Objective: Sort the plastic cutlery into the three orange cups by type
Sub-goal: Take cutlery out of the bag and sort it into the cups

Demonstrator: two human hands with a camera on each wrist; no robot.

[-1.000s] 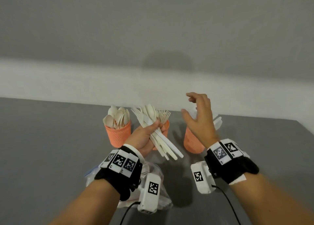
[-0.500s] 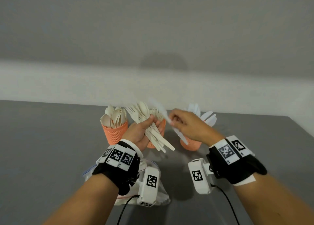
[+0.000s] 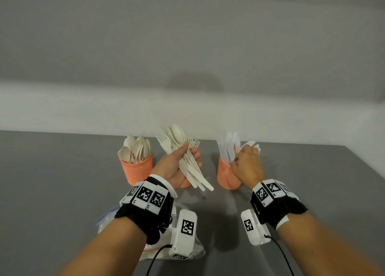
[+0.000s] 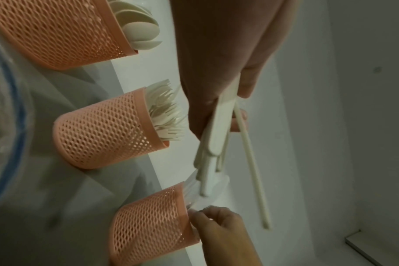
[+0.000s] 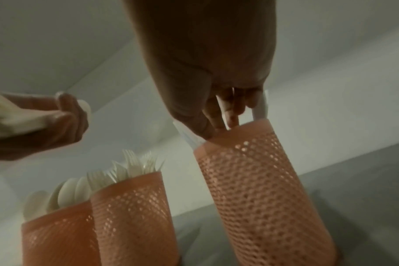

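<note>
Three orange mesh cups stand in a row at the back of the grey table. The left cup (image 3: 136,171) holds spoons, and the middle cup (image 4: 103,131) holds forks, mostly hidden behind my left hand in the head view. The right cup (image 3: 227,175) holds white knives. My left hand (image 3: 177,163) grips a mixed bundle of forks and spoons (image 3: 177,138) above the middle cup. At the right cup's rim my right hand (image 3: 245,163) pinches a knife (image 5: 221,106) between thumb and fingers, its lower end inside the cup (image 5: 257,189).
A clear zip bag (image 3: 108,221) with a blue seal lies on the table (image 3: 52,192) under my left wrist. A pale wall ledge runs just behind the cups. The table's right edge (image 3: 354,171) slants close to the right cup.
My right hand went from open above the right cup to the bundle, pulled a knife out, and carried it right and down to the right cup's rim. The left hand kept its bundle.
</note>
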